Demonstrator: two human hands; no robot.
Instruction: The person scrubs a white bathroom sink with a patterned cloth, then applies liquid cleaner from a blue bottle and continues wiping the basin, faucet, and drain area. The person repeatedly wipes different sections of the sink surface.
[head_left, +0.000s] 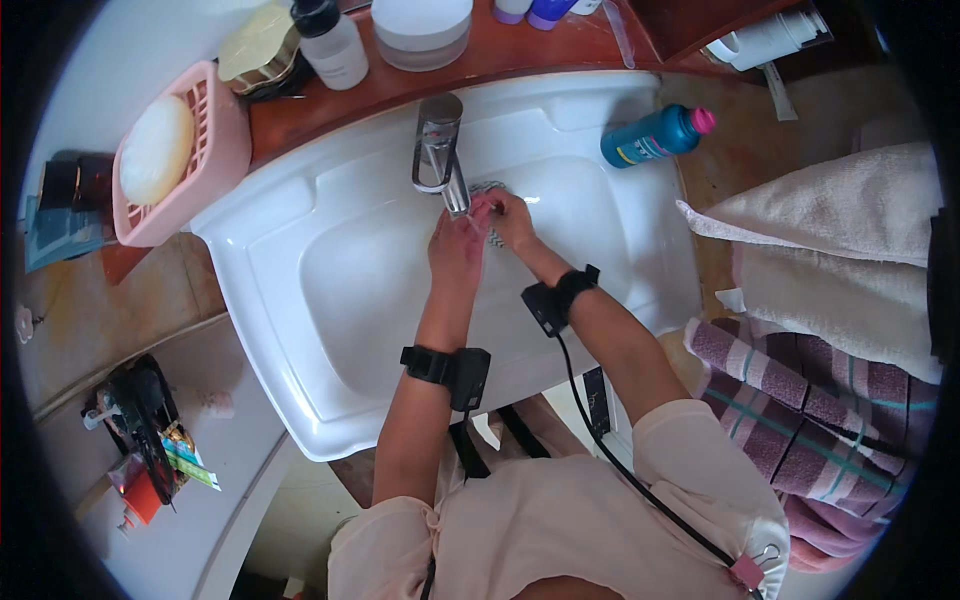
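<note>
Both my hands are close together in the white sink, just below the metal faucet. My left hand is under the spout, with its fingers around a small, soft-looking pink thing. My right hand meets it from the right, fingers bent and pinched on the same pink thing. Its exact kind is hidden by the fingers. A grey-and-white zigzag-patterned piece shows beneath and behind the right hand; I cannot tell whether it is held. Each wrist wears a black strapped device.
A teal bottle with a pink cap lies on the sink's right rim. To the left, a pink soap dish holds a white soap bar. Bottles and a white-lidded jar line the red-brown shelf. Towels hang at right.
</note>
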